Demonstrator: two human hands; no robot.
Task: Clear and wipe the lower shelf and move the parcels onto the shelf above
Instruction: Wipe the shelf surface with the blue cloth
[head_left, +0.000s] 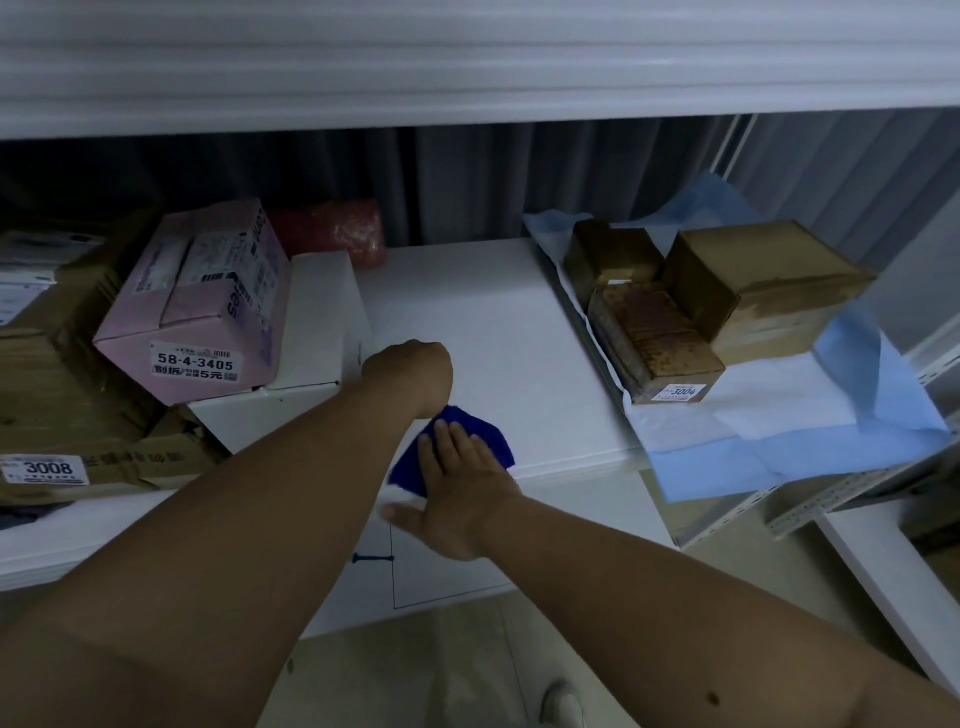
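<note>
1. The white lower shelf (498, 332) fills the middle of the view, its centre stretch bare, with the edge of the shelf above (467, 98) running across the top.
2. On the left, parcels are stacked together: a brown cardboard box (62, 395) tagged 3008 at the front, a white box (317, 332) beside it, and a pink box (202, 296) marked 58-4-3405 resting tilted on top of the white one.
3. Behind the pink box, at the back of the shelf, sits a red bubble-wrap bundle (332, 228).
4. On the right, a light blue sheet (779, 452) drapes over the shelf end and hangs past the front edge.
5. On that sheet sit three brown parcels touching one another: a bigger brown box (763, 280) at the right, a small box (608, 249) behind, and a flat parcel (654, 343) tagged 3004 in front.
6. Left hand (410, 374) reaches in to the shelf next to the white box, fingers curled under; whether they hold anything cannot be told.
7. Right hand (457, 483) is pressed flat at the shelf's front edge, fingers spread on top of a blue cloth (467, 441), pinning it to the shelf rather than gripping it.
</note>
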